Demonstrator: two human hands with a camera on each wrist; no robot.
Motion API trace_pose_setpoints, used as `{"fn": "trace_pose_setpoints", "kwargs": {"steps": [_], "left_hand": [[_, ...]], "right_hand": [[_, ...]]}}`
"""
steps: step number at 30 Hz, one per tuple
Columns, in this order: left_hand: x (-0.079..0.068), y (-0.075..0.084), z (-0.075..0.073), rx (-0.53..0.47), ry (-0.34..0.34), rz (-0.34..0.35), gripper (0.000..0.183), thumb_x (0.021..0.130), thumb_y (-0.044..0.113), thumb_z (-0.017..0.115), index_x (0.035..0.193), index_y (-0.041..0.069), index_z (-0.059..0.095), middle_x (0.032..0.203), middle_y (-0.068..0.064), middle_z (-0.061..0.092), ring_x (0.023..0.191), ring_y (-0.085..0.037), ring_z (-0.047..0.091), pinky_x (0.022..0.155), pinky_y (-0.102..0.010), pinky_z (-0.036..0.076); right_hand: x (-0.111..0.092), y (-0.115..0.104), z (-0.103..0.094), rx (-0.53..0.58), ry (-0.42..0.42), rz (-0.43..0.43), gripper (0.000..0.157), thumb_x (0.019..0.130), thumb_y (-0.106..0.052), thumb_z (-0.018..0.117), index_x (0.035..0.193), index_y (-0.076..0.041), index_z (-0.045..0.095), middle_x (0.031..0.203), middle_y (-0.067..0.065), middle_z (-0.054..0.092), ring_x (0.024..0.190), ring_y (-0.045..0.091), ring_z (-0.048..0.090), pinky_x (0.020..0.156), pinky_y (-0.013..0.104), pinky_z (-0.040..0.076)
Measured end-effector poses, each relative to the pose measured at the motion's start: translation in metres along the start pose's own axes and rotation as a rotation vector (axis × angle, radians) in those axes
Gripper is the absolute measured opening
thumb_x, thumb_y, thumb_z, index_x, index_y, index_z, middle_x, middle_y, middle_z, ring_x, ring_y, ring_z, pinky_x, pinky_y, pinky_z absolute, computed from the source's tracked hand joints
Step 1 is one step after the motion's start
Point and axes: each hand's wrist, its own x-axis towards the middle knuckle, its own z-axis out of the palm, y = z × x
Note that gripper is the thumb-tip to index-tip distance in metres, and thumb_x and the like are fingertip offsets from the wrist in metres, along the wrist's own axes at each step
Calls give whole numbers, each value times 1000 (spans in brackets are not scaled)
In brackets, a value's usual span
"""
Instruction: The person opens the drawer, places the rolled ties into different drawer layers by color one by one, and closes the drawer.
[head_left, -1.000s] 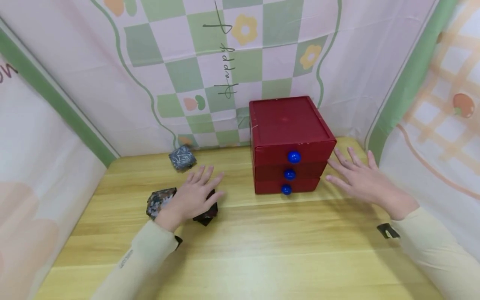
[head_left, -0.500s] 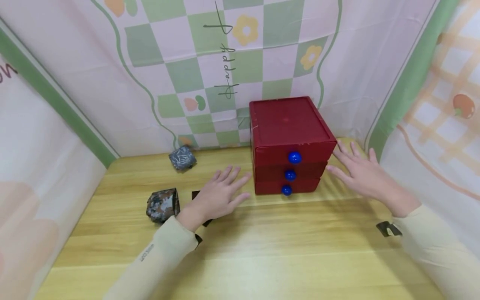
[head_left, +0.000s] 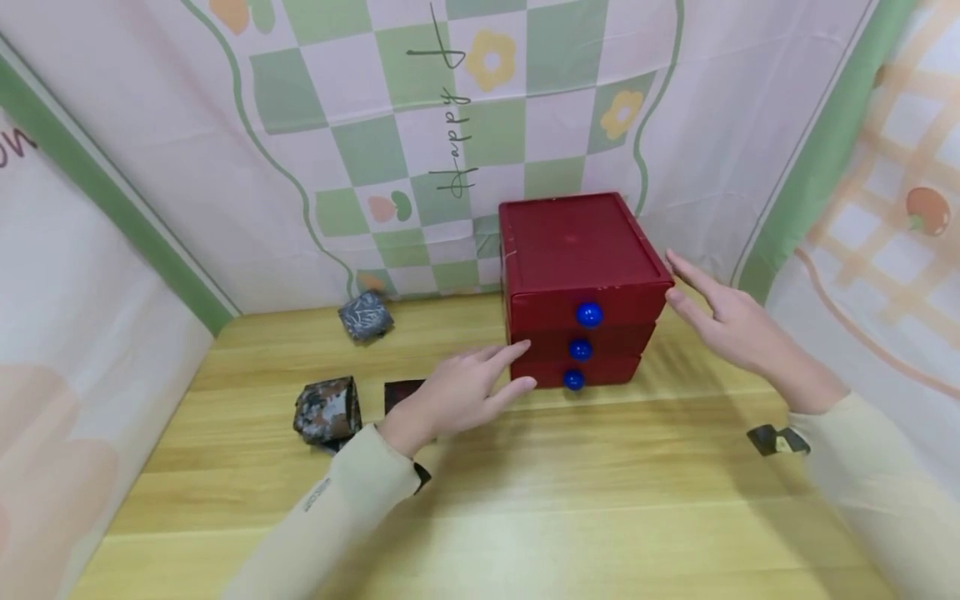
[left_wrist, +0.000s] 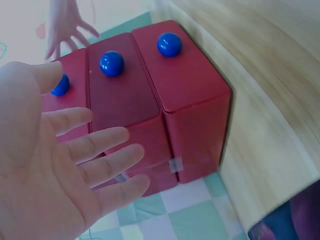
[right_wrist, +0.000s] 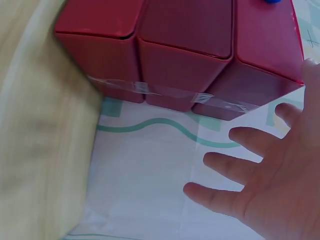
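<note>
A red three-drawer box (head_left: 585,242) with blue knobs (head_left: 588,314) stands on the wooden table, its drawers pushed in. At its left front, my left hand (head_left: 457,396) reaches out with fingers extended, the index fingertip overlapping the box's edge. In the left wrist view the palm of that hand (left_wrist: 65,165) faces the box's side and holds nothing. On the other side my right hand (head_left: 738,329) has its fingertips near the upper right corner. The right wrist view shows this hand (right_wrist: 280,185) with spread, empty fingers beside the box, where clear tape (right_wrist: 172,93) crosses the drawers.
Left of the box lie a folded camouflage bundle (head_left: 327,412) and a small grey patterned bundle (head_left: 365,317). A dark reddish item (head_left: 401,392) is partly hidden behind my left hand. Printed cloth walls (head_left: 465,125) enclose the table (head_left: 540,517) at the back and sides.
My left hand has moved right, from over the dark item to the box's left front edge. My right hand has risen slightly towards the box's upper right corner. The box has stayed put.
</note>
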Motion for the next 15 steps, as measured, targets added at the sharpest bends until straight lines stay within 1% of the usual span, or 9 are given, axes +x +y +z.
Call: {"fn": "trace_pose_setpoints", "kwargs": {"steps": [2,4,5,6,7,9,12,13,15], "left_hand": [[4,3,0,-52,-3,-5,69,104,64,32,158,21,38,150,-7,51,134,-22,53,110,-42,43],[8,7,0,-95,-7,-4,68,104,63,33,156,20,40,148,-5,54,131,-20,55,108,-41,44],[10,9,0,-115,-12,-2,67,105,63,33,156,19,42,147,-5,55,129,-19,57,108,-40,45],[12,11,-1,-137,-17,0,67,105,62,34,155,19,43,144,-4,57,127,-19,58,107,-40,46],[14,13,-1,-157,-23,2,67,105,62,34,154,18,43,141,-3,59,125,-18,60,106,-39,47],[19,17,0,-202,-33,5,67,104,63,35,153,18,45,134,0,63,119,-15,62,103,-37,48],[26,20,2,-286,-49,8,67,104,62,37,151,16,47,123,5,66,110,-8,62,96,-31,51],[29,20,3,-313,-55,6,67,104,62,37,151,16,47,121,7,66,108,-6,62,95,-29,51],[34,22,5,-380,-68,-3,65,104,61,39,150,16,48,119,8,66,105,-3,61,92,-27,52]], "right_hand": [[2,-2,-1,46,20,-22,59,109,-36,46,163,-31,22,160,20,34,138,53,36,102,72,32],[5,-4,-2,87,46,-59,57,108,-31,48,162,-28,27,159,18,38,138,46,40,107,51,41],[6,-5,-2,106,58,-82,56,108,-29,48,161,-26,30,157,17,40,136,41,42,106,39,43],[8,-6,-2,122,70,-107,55,108,-26,49,160,-25,33,156,16,42,134,36,44,102,28,43],[9,-6,-2,134,82,-132,53,108,-23,50,159,-23,36,154,14,43,132,31,45,97,19,41],[12,-8,-2,148,97,-185,51,107,-19,52,157,-21,41,154,12,44,132,20,43,88,8,35],[17,-8,-2,184,91,-248,49,107,-14,51,155,-18,44,156,11,41,134,5,39,91,6,35],[18,-8,-3,209,81,-260,48,107,-13,50,155,-16,44,158,12,39,134,2,37,92,7,37],[22,-8,-4,288,47,-268,48,108,-11,47,155,-12,42,161,13,33,132,-2,39,92,9,42]]}}
